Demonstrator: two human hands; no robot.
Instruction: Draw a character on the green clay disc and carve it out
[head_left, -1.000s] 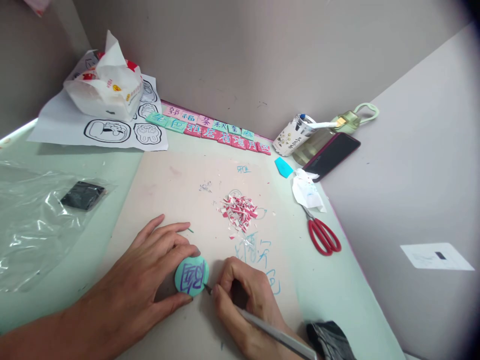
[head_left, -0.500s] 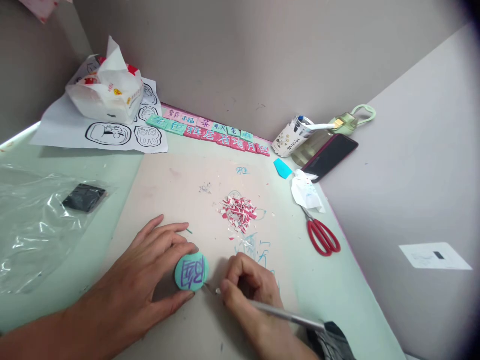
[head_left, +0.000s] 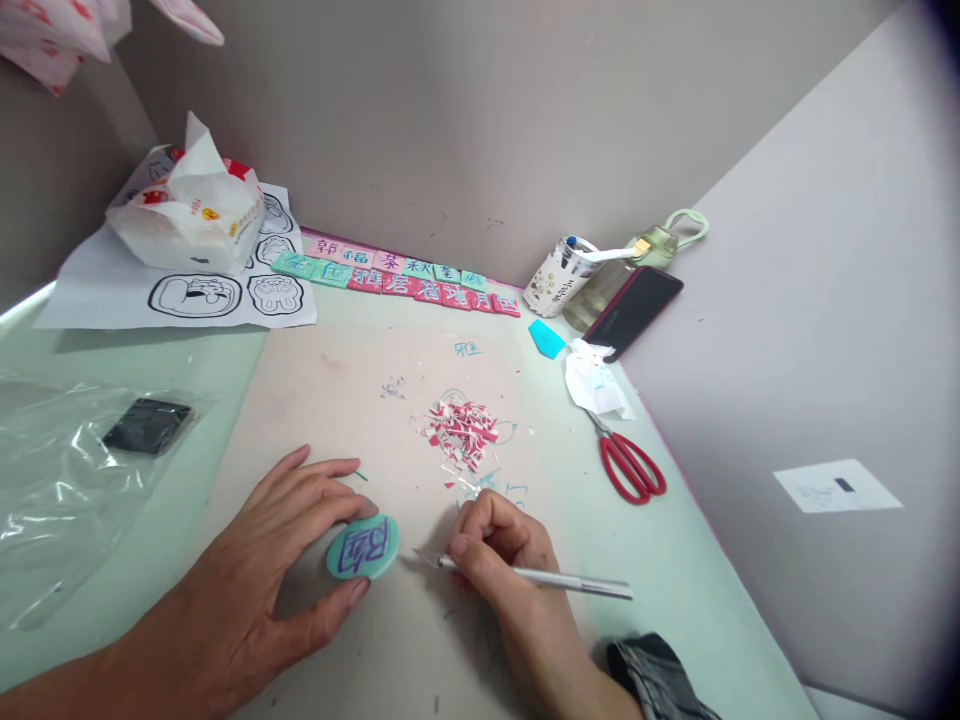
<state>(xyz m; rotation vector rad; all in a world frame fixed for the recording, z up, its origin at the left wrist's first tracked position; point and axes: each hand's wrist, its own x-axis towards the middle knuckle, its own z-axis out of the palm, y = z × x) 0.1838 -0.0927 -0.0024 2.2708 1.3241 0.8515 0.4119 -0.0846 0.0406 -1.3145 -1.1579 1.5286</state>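
Between the thumb and index finger of my left hand is a round teal disc, tilted slightly, with a purple character drawn on its face. The other fingers of that hand spread over the board. My right hand grips a silver craft knife like a pen. Its thin blade points left, a short way off the disc's right edge. Beyond my right hand lies a heap of red and white shavings. A thin green sliver rests by my left fingertips.
Two rows of pink, teal and red character tiles line the wall. Red-handled scissors, crumpled tissue, a phone and a patterned can stand or lie at right. A clear plastic bag and tissue pack are left.
The knife blade has drawn back from the disc's edge, and its handle has swung nearer level. The disc is now tilted more. The whole view has shifted somewhat.
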